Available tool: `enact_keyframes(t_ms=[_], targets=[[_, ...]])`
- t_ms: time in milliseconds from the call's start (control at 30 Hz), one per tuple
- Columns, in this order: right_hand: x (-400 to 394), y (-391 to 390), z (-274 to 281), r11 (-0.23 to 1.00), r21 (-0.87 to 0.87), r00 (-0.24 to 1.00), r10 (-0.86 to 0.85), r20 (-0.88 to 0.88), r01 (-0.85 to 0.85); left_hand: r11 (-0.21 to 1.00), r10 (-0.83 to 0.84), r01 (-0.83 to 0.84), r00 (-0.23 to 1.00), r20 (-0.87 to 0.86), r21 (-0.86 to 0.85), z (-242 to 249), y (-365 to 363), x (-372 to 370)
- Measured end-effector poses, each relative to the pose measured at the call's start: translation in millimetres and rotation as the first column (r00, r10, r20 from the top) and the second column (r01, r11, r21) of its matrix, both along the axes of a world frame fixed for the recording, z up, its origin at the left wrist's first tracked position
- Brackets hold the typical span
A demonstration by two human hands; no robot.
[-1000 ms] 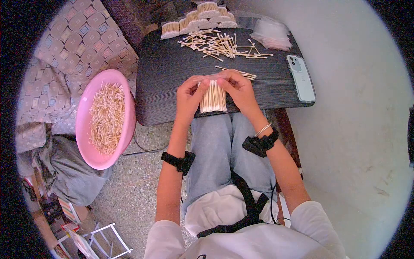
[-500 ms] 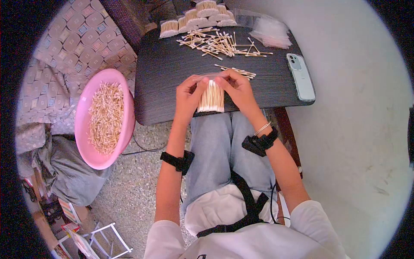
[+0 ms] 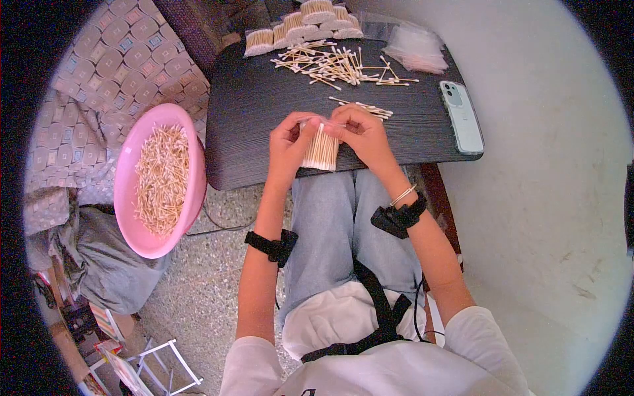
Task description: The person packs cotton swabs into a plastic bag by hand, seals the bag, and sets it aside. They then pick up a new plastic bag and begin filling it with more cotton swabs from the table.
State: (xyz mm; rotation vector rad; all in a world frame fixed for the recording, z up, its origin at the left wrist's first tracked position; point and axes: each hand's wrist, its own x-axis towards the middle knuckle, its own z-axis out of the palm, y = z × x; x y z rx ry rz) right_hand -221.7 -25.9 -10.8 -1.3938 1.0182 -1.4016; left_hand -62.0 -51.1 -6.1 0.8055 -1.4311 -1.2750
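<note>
A clear plastic bag packed with cotton swabs (image 3: 321, 150) hangs between my two hands at the table's near edge. My left hand (image 3: 290, 140) pinches the bag's top left side, the thumb pressed near the swab tips. At the top right, my right hand (image 3: 360, 133) is closed on the same bag, thumb and fingers together at its mouth. The swabs inside stand side by side, their white lower tips facing me. Just beyond my right hand lies a small group of loose swabs (image 3: 367, 109).
On the dark table (image 3: 244, 132) lie a loose swab pile (image 3: 330, 65), filled swab bags (image 3: 300, 28), flat clear bags (image 3: 416, 49) and a phone (image 3: 461, 117). To the left stands a pink tub (image 3: 125, 198) of swabs. A wall (image 3: 541, 165) rises at right.
The bag of swabs has tilted, its lower end shifting slightly left. My right hand's fingers have moved a little along the bag's mouth; my left hand stays nearly in place.
</note>
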Motion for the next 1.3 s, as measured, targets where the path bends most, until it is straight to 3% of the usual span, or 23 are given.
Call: enact_keyframes(t_ms=[200,300,400,500,800,1000,1100,1200,1300], targets=[[3.8,2.4,5.6,0.998,-0.039,0.998,-0.058,-0.003,0.057,0.996,0.008,-0.005,0.999,-0.034,0.086,6.1,2.8,-0.1],[2.0,0.5,3.4,0.995,-0.008,0.995,-0.100,0.002,0.100,0.994,0.079,-0.080,0.997,-0.014,-0.080,4.8,0.6,-2.7],[2.7,3.8,5.1,0.993,0.010,0.992,-0.119,0.037,0.119,0.997,0.031,-0.027,0.999,0.045,-0.079,0.5,-2.4,1.7],[3.1,4.1,5.8,0.993,0.024,0.993,-0.120,0.002,0.119,0.998,0.049,-0.052,0.996,0.070,0.039,-2.8,-2.5,3.9],[3.4,1.6,1.6,0.990,-0.039,0.987,-0.141,-0.081,0.138,0.990,0.003,-0.001,1.000,-0.016,0.141,1.0,0.7,2.6],[4.0,5.4,8.3,0.988,0.028,0.988,-0.151,0.029,0.150,0.999,0.031,-0.030,1.000,-0.004,0.042,2.5,0.9,0.3],[0.9,2.7,5.1,0.966,-0.180,0.983,-0.178,0.053,0.185,0.994,0.016,-0.025,0.996,-0.085,-0.107,4.1,-2.0,-1.3],[-0.3,0.6,7.1,0.916,-0.301,0.964,-0.239,0.116,0.263,0.993,-0.054,0.070,0.984,-0.170,0.093,12.9,7.2,-2.8],[8.4,7.4,16.1,0.973,-0.159,0.954,-0.118,0.275,0.166,0.990,-0.139,0.139,0.990,-0.013,-0.017,3.1,0.4,0.0]])
